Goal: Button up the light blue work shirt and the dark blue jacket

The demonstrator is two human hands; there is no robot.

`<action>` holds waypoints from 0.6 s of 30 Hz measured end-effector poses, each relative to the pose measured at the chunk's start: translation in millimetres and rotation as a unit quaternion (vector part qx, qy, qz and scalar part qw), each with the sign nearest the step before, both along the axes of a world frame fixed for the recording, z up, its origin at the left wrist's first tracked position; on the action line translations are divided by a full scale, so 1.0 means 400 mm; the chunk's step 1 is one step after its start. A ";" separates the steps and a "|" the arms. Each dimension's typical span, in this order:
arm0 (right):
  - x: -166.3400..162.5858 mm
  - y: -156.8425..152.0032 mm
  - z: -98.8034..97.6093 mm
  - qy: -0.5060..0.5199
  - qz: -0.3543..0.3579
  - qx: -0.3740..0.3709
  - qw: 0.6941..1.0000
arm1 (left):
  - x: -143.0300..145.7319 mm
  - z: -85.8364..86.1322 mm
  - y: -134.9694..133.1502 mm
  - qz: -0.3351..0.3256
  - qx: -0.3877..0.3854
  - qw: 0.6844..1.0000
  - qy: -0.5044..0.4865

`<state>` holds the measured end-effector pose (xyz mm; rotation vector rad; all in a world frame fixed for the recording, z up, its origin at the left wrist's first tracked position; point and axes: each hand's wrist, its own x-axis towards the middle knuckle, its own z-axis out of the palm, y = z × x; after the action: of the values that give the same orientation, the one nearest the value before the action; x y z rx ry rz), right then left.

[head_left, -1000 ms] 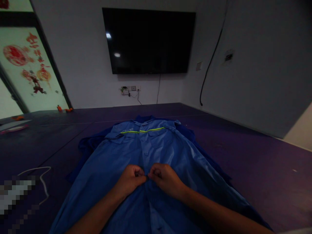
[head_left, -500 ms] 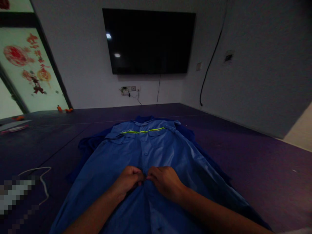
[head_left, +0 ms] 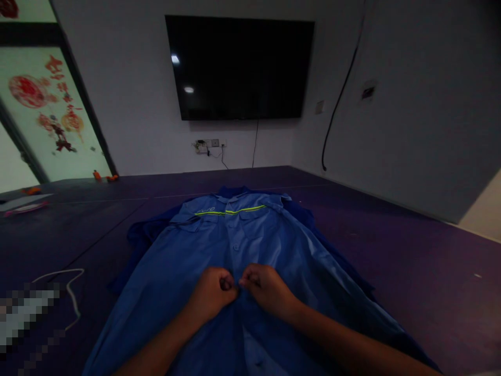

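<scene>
A blue work shirt (head_left: 235, 235) with a yellow-green stripe across the chest lies flat on the dark purple mat (head_left: 410, 261), collar away from me. My left hand (head_left: 213, 293) and my right hand (head_left: 263, 288) meet at the shirt's front placket, about halfway down. Both are closed in a pinch on the fabric edges there, fingertips almost touching. A darker blue garment (head_left: 139, 235) lies under the shirt and shows at its sides.
A white cable (head_left: 66, 284) curls on the mat at the left. A black screen (head_left: 240, 68) hangs on the far wall above a wall socket (head_left: 209, 143). Small objects (head_left: 25, 206) lie at the mat's far left edge.
Both hands stay pinched at the same spot on the placket; they pressed closer together half a second ago and have shifted only slightly since.
</scene>
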<state>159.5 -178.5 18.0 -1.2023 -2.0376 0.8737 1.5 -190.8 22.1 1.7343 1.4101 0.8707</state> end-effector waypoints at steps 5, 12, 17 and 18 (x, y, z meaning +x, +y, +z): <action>-0.007 0.011 -0.003 0.080 -0.014 -0.097 0.992 | 0.005 0.004 -0.005 -0.002 0.016 0.999 0.038; -0.001 0.012 -0.001 0.095 -0.020 -0.087 0.991 | -0.001 0.002 0.004 -0.028 -0.060 0.995 -0.069; 0.008 -0.003 0.025 -0.032 -0.053 0.037 0.997 | -0.012 0.029 -0.005 -0.072 -0.170 0.979 -0.082; 0.010 -0.006 0.033 -0.059 -0.064 0.063 0.994 | -0.015 0.034 -0.009 -0.093 -0.187 0.974 -0.083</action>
<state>163.6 -181.1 31.2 -1.3250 -2.0493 0.6178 -4.5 -194.3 35.6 1.4425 1.1904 0.5895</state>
